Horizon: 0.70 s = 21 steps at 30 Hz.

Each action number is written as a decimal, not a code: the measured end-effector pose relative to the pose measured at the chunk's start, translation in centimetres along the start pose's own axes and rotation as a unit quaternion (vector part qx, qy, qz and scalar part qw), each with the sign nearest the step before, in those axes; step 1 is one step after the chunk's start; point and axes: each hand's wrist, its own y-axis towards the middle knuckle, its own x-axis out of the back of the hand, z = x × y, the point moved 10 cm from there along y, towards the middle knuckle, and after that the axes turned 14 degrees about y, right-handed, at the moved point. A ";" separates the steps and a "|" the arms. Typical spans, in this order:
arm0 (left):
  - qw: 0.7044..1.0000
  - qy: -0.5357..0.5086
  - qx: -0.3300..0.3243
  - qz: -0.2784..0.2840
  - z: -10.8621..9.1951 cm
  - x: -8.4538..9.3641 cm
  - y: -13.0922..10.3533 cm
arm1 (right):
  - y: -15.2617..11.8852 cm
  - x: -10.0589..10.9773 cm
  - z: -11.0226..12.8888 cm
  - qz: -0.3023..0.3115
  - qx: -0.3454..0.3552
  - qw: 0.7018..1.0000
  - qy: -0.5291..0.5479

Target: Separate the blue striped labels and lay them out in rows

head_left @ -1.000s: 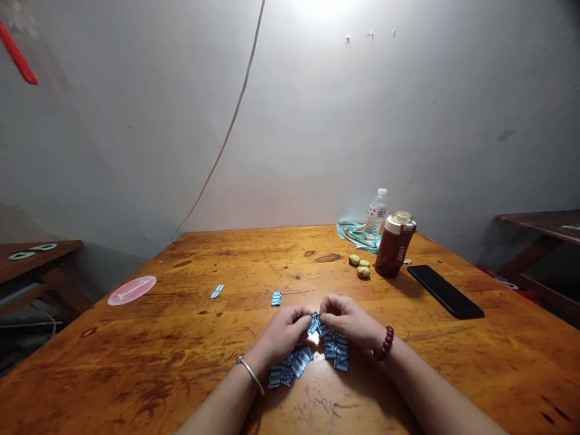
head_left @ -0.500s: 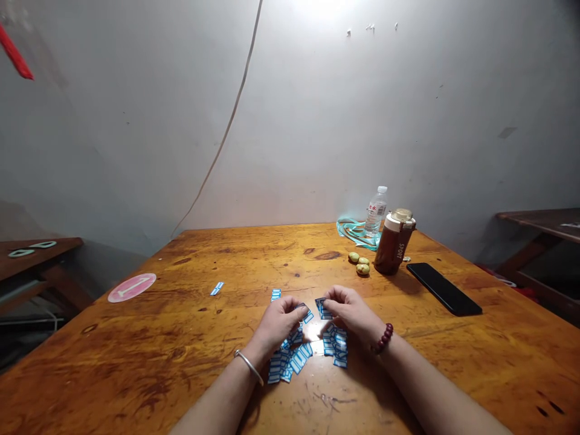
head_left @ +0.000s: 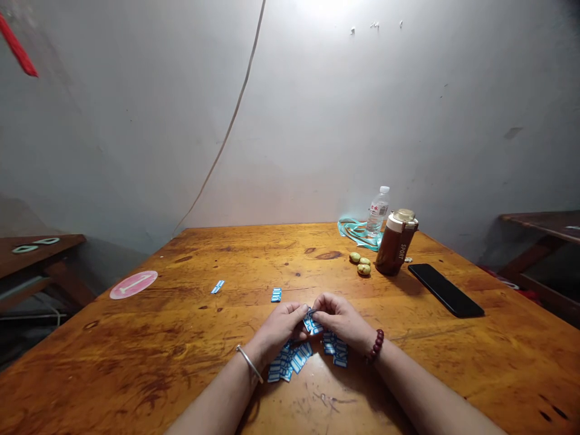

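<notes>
We see the blue-and-white cards held just above the tabletop, between our hands, neither hand clearly nearer. The fingers of our left hand are pinched on their left edge, and those of our right hand on their upper right. The cards hang toward us, slightly tilted; their long axis we cannot tell.

With our left grip and right grip close together, we pinch blue-and-white cards over the desk. Nearer us lie a left card pile and a right card pile; toward the right we see a black phone, a brown flask and three yellow-green fruits.
</notes>
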 end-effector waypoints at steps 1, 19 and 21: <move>1.000 -0.018 -0.001 0.007 -0.1 -0.1 -0.1 | 0.0 0.1 0.0 -0.001 0.001 1.000 0.002; 1.000 -0.011 -0.026 0.010 -0.5 -0.7 0.0 | 0.1 1.0 0.2 -0.055 0.027 0.998 -0.031; 0.999 -0.004 -0.026 0.025 -0.7 -1.0 -0.1 | 0.1 0.9 0.2 -0.054 0.030 0.997 -0.043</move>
